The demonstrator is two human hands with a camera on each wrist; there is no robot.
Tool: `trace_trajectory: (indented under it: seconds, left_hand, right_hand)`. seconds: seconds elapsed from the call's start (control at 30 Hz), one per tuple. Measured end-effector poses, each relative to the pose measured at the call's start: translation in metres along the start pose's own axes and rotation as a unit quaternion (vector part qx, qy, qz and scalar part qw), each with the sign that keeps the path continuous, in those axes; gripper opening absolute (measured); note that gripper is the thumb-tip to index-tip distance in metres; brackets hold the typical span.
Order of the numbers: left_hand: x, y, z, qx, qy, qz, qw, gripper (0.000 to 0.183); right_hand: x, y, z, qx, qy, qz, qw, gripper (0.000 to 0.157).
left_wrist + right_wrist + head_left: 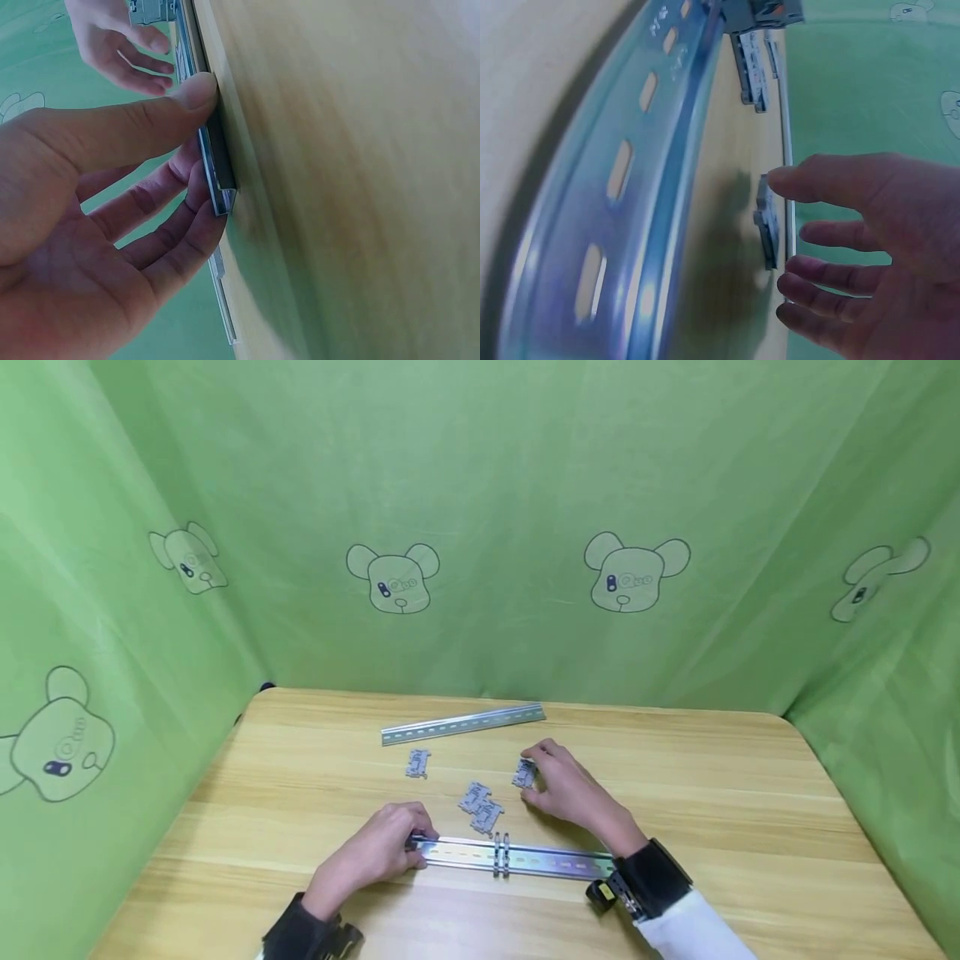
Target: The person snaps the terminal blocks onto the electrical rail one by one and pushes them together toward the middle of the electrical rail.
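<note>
My left hand (pixel 381 845) grips the left end of a slotted metal DIN rail (pixel 551 861), with the thumb on one side and the fingers on the other in the left wrist view. Two narrow grey terminal blocks (pixel 501 855) stand upright side by side on the rail near its middle. Behind the rail, my right hand (pixel 568 783) spreads thumb and fingers around a loose terminal block (pixel 524 772) lying on the table. In the right wrist view its thumb tip overlaps one end of this block (pixel 767 225), and the fingers are fairly straight.
Two loose terminal blocks (pixel 481 807) lie against each other behind the rail, and another block (pixel 417 763) lies farther left. A second DIN rail (pixel 462 724) lies near the back edge of the wooden table (pixel 697 768). Green curtains (pixel 495 468) surround the table.
</note>
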State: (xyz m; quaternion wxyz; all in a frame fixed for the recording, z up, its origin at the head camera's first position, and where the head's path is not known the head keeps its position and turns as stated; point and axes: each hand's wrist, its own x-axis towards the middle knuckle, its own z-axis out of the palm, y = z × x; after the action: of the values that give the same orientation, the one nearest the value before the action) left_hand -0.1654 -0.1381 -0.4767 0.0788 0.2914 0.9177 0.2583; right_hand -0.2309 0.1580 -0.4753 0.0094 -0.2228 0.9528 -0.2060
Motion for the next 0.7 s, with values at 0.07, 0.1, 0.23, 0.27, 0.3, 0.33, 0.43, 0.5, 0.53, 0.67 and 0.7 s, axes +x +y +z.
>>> trace_trajectory:
  seconds: [0.07, 0.1, 0.23, 0.27, 0.3, 0.33, 0.43, 0.5, 0.53, 0.67, 0.7]
  left_hand:
    - [0.001, 0.000, 0.001, -0.001, -0.001, -0.002, 1.0000, 0.028]
    - [0.001, 0.000, 0.001, 0.000, -0.001, -0.003, 1.0000, 0.028]
    - [0.001, -0.001, 0.002, 0.000, 0.001, -0.002, 1.0000, 0.028]
    - [0.001, -0.001, 0.002, 0.000, 0.001, -0.002, 1.0000, 0.028]
    - [0.001, -0.001, 0.002, -0.001, 0.001, -0.001, 1.0000, 0.028]
    - [0.001, -0.001, 0.002, -0.001, 0.001, -0.002, 1.0000, 0.028]
    - [0.001, -0.001, 0.002, 0.002, 0.000, -0.003, 1.0000, 0.028]
    - [0.001, -0.002, 0.003, 0.004, -0.001, -0.004, 1.0000, 0.028]
    - [0.001, -0.002, 0.003, 0.005, -0.001, -0.003, 1.0000, 0.028]
    - [0.001, -0.001, 0.003, 0.007, -0.002, -0.002, 1.0000, 0.028]
    - [0.001, -0.001, 0.003, 0.007, -0.002, -0.003, 1.0000, 0.028]
  right_hand:
    - [0.003, 0.000, 0.002, -0.001, -0.011, 0.008, 1.000, 0.062]
    - [0.005, -0.001, 0.003, -0.002, -0.016, 0.011, 1.000, 0.062]
    - [0.010, -0.004, 0.003, -0.007, -0.025, 0.023, 0.999, 0.063]
    - [0.012, -0.004, 0.004, -0.010, -0.028, 0.026, 0.999, 0.063]
    - [0.013, -0.004, 0.004, -0.013, -0.030, 0.029, 0.999, 0.063]
    - [0.014, -0.005, 0.005, -0.014, -0.031, 0.030, 0.999, 0.063]
    - [0.017, -0.004, 0.006, -0.017, -0.029, 0.027, 0.999, 0.059]
    - [0.019, -0.004, 0.007, -0.019, -0.025, 0.021, 0.999, 0.055]
    - [0.019, -0.004, 0.007, -0.018, -0.022, 0.018, 0.999, 0.053]
    - [0.018, -0.003, 0.006, -0.014, -0.025, 0.020, 0.999, 0.052]
    - [0.017, -0.003, 0.005, -0.010, -0.025, 0.023, 0.999, 0.053]
